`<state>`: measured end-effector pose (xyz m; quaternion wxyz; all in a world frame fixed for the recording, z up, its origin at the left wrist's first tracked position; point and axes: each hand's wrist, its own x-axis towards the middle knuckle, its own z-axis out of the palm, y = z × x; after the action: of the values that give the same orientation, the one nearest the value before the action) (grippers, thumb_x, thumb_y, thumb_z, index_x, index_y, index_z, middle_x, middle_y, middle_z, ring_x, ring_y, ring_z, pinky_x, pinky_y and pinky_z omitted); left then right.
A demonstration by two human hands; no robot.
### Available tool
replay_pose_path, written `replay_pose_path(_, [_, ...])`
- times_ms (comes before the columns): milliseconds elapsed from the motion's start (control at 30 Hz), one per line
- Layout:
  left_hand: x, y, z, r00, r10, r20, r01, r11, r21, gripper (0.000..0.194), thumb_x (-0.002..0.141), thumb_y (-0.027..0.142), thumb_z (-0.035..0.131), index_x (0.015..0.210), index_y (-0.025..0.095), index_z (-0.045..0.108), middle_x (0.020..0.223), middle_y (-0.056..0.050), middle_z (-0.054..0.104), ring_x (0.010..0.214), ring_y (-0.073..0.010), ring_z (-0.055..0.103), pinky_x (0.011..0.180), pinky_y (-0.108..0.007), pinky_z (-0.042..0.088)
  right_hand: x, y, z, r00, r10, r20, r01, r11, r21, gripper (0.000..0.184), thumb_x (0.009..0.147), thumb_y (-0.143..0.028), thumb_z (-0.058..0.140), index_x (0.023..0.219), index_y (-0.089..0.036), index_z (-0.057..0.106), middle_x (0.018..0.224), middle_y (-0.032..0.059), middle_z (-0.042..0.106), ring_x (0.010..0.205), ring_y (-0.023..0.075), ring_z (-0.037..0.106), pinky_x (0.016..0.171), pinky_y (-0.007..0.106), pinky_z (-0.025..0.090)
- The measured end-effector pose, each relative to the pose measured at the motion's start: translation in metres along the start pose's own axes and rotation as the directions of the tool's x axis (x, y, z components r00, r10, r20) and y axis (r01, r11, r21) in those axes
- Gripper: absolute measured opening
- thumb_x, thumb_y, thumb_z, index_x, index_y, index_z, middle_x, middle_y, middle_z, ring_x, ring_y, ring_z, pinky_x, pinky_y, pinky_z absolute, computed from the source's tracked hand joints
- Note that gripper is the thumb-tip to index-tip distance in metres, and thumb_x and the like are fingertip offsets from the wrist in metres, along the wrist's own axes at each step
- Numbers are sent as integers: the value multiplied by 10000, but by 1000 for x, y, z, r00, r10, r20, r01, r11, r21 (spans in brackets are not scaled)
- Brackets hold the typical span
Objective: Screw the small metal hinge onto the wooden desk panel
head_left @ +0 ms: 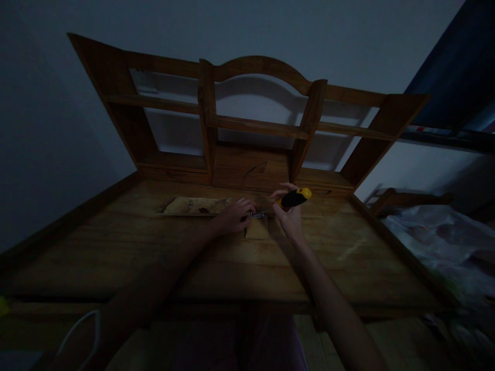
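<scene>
My right hand (288,211) grips a screwdriver with a yellow and black handle (296,197), its shaft pointing left and down toward a small metal part (257,215). My left hand (234,216) rests on the wooden desk top (154,247) with its fingers curled at that metal part, beside a small light wooden block (257,229). What the left fingers pinch is too dark to make out. A flat light board (193,205) lies just left of my left hand.
A wooden hutch (251,123) with shelves and an arched top stands at the back of the desk against a pale wall. Crumpled pale plastic or fabric (436,242) lies to the right of the desk. A white cable (77,330) loops at lower left.
</scene>
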<state>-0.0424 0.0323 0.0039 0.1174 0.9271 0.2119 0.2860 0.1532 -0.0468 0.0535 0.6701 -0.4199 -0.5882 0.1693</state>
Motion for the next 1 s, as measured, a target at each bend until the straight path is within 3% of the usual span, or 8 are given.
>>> replay_pose_path(400, [1, -5, 8, 1000, -4, -8, 4, 1000, 21, 266, 858, 117, 512, 1094, 223, 577, 1228, -97, 620, 1199, -264, 560, 1041, -455, 473, 0, -5, 2, 1000, 22, 7, -22, 996, 84, 326, 816, -297, 629, 1086, -272, 448, 967, 5, 604, 906, 181, 591, 962, 394, 445])
replay_pose_path(533, [2, -7, 11, 1000, -12, -13, 13, 1000, 12, 272, 830, 108, 525, 1072, 220, 585, 1213, -98, 628, 1173, -268, 572, 1031, -461, 476, 0, -8, 1, 998, 39, 45, -46, 985, 169, 397, 753, -245, 626, 1097, -269, 429, 958, 6, 601, 889, 185, 591, 873, 369, 459])
replay_pose_path(667, [1, -9, 12, 1000, -1, -26, 1, 1000, 11, 261, 838, 109, 519, 1064, 227, 573, 1226, -90, 622, 1188, -261, 568, 1041, -450, 467, -2, -14, 3, 994, 71, 77, -87, 968, 234, 353, 740, -233, 618, 1041, -267, 437, 931, 6, 596, 824, 177, 569, 783, 345, 459])
replay_pose_path(867, [1, -8, 11, 1000, -4, -8, 5, 1000, 7, 259, 824, 99, 520, 1046, 225, 567, 1199, -90, 617, 1171, -259, 566, 1034, -448, 469, -1, -12, 2, 996, 87, -10, -81, 965, 248, 281, 757, -301, 658, 977, -262, 488, 851, -3, 604, 798, 175, 585, 790, 350, 479])
replay_pose_path(1000, [1, -6, 10, 1000, -17, -25, 16, 1000, -13, 239, 837, 97, 518, 1035, 220, 568, 1173, -88, 618, 1165, -257, 569, 1038, -453, 468, 3, -4, -4, 973, 178, -149, -147, 969, 197, 239, 814, -415, 713, 853, -228, 570, 741, -14, 589, 683, 149, 561, 656, 299, 460])
